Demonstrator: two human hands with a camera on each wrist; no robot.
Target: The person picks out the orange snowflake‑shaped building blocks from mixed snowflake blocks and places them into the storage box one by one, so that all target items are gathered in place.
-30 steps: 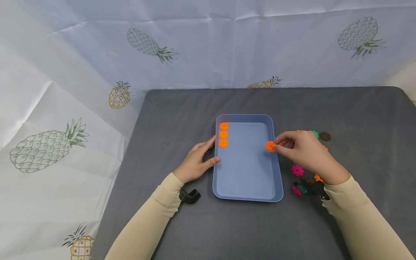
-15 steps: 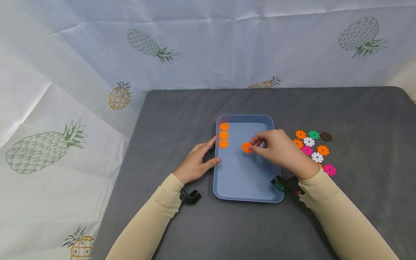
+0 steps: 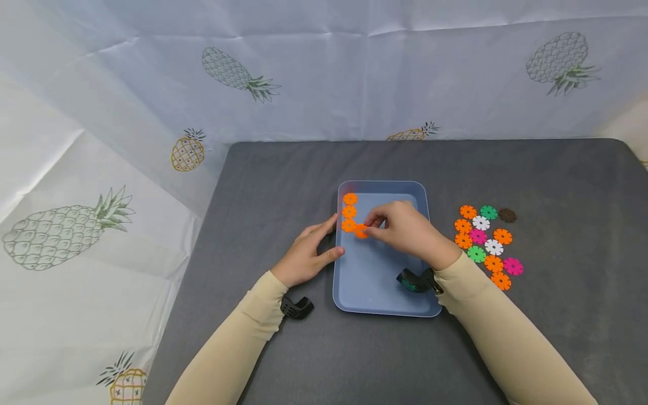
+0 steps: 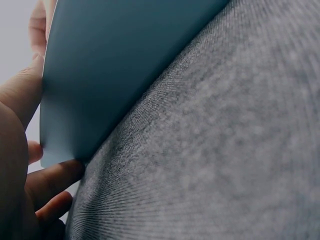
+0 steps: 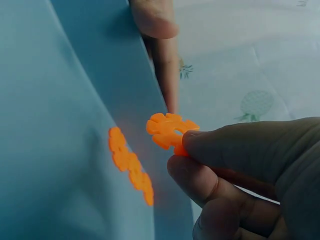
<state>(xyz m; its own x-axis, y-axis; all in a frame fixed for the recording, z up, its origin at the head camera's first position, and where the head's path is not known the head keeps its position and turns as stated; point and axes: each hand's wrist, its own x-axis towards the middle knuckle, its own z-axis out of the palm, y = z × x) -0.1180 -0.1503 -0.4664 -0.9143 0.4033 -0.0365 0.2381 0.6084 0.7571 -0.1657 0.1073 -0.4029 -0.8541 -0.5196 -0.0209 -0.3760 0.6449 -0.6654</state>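
Observation:
My right hand (image 3: 405, 232) pinches an orange notched plastic disc (image 5: 170, 131) between thumb and fingertips, inside the blue tray (image 3: 387, 308). In the right wrist view the disc is tilted and raised above the tray floor. Three matching orange discs (image 3: 349, 211) lie in a column along the tray's left wall; the held one is just right of the lowest. At the tray's left side is my left hand (image 3: 306, 254), fingers extended along the outer wall and thumb (image 4: 25, 90) at the rim.
Right of the tray, a loose group of notched discs lies on the grey table (image 3: 557, 185): several orange ones (image 3: 501, 281), pink discs (image 3: 513, 266), white discs (image 3: 494, 247), green discs (image 3: 476, 254) and a brown disc (image 3: 507, 215). A pineapple-print cloth (image 3: 324, 84) hangs behind.
My right hand has carried the orange disc leftward from the tray's right edge to beside the column, uncovering the loose discs on the right. The left hand has stayed at the tray.

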